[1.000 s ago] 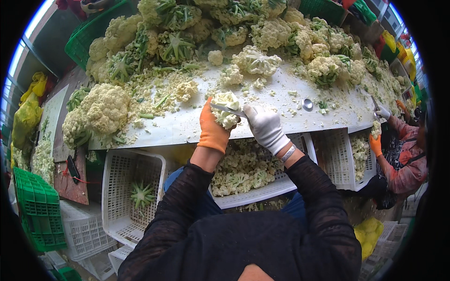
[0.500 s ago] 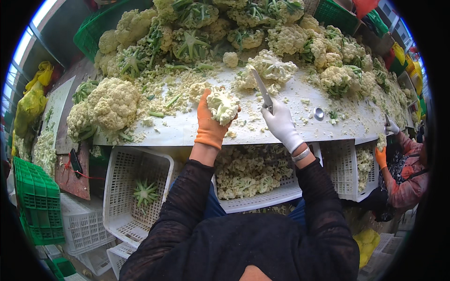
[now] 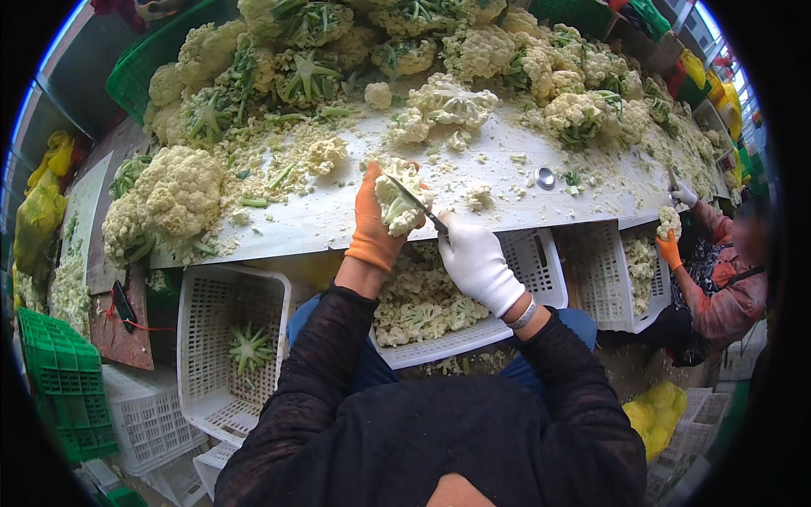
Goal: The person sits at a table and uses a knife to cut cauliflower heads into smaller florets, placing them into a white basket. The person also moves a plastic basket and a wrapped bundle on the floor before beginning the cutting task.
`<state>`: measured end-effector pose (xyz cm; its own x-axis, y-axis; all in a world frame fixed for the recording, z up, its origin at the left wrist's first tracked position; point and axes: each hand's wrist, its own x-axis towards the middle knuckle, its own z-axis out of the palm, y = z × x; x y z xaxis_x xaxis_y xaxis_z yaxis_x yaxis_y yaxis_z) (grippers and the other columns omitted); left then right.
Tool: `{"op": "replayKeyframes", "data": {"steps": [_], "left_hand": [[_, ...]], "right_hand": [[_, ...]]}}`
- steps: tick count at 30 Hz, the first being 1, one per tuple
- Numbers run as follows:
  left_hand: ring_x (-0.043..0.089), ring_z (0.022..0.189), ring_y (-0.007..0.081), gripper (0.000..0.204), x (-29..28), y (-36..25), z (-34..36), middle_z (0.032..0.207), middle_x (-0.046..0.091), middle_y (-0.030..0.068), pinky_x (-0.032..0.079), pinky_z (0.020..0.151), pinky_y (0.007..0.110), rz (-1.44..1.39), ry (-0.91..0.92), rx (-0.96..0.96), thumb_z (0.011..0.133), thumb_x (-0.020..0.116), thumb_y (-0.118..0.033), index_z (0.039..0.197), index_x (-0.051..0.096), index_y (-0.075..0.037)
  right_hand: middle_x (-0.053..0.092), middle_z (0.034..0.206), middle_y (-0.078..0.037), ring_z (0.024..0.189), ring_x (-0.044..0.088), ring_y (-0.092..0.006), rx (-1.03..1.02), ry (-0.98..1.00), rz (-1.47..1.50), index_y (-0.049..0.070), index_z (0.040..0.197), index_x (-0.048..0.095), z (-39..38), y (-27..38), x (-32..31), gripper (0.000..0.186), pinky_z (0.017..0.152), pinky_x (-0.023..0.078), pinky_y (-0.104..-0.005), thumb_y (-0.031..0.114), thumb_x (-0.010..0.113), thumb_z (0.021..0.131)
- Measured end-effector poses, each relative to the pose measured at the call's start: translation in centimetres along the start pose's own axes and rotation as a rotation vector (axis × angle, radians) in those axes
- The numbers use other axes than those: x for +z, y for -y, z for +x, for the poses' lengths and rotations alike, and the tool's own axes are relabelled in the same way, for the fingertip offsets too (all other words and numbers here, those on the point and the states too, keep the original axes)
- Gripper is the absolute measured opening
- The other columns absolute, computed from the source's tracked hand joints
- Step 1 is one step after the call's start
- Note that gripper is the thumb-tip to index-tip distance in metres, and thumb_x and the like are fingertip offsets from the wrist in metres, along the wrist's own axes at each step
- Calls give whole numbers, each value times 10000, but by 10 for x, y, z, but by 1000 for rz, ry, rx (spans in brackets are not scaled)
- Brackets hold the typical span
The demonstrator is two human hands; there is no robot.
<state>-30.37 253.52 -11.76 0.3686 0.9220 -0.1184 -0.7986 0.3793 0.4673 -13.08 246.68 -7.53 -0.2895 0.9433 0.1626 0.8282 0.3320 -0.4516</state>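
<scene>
My left hand (image 3: 374, 221), in an orange glove, is closed round a pale cauliflower piece (image 3: 397, 194) just above the front edge of the white work surface (image 3: 296, 228). In my white-gloved right hand (image 3: 473, 262) is a knife (image 3: 416, 203), its dark-looking blade slanting up-left across that piece. A loose floret (image 3: 478, 196) lies on the surface to the right of my hands. Below them, a white crate (image 3: 541, 270) holds many cut florets (image 3: 422, 317).
Whole heads (image 3: 182, 190) and leafy trimmings are heaped along the back and left. A small metal dish (image 3: 545, 177) sits at right. Another white crate (image 3: 235, 296) with leaves stands lower left, beside green crates (image 3: 63, 380). A co-worker (image 3: 718, 296) works at the right with a knife.
My right hand has lowered the knife from its raised angle onto the held piece. A loose floret now shows on the surface right of my hands.
</scene>
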Motion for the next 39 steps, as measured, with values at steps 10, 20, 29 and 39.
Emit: {"op": "replayKeyframes", "data": {"steps": [10,20,29,39], "left_hand": [[628,645,160,856,3,8,-6,845,657,43,474,484,277,235,-198,197,840,503,-839,1147,631,-51],[628,713,105,668,14,12,-23,827,612,-21,505,526,248,327,-210,210,836,597,-780,1070,615,-155],[658,854,146,577,20,6,-31,966,652,23,565,693,315,309,59,169,936,663,-513,1313,568,-88],[667,978,194,850,26,4,-37,1123,652,69,553,695,357,425,68,-18,864,533,-794,1327,494,-83]], "right_hand": [[677,900,-266,881,663,-449,39,332,295,9,1088,617,23,-4,-25,239,781,525,-481,145,584,894],[603,749,-87,611,575,-202,207,457,666,31,1053,602,17,-4,-16,192,582,496,-359,173,598,924],[404,596,65,452,390,-54,478,904,1366,85,1065,554,8,-17,-42,140,401,366,-258,168,600,962],[680,929,-233,961,662,-415,129,274,312,18,1123,629,1,-22,-38,242,860,519,-436,151,587,925]]}}
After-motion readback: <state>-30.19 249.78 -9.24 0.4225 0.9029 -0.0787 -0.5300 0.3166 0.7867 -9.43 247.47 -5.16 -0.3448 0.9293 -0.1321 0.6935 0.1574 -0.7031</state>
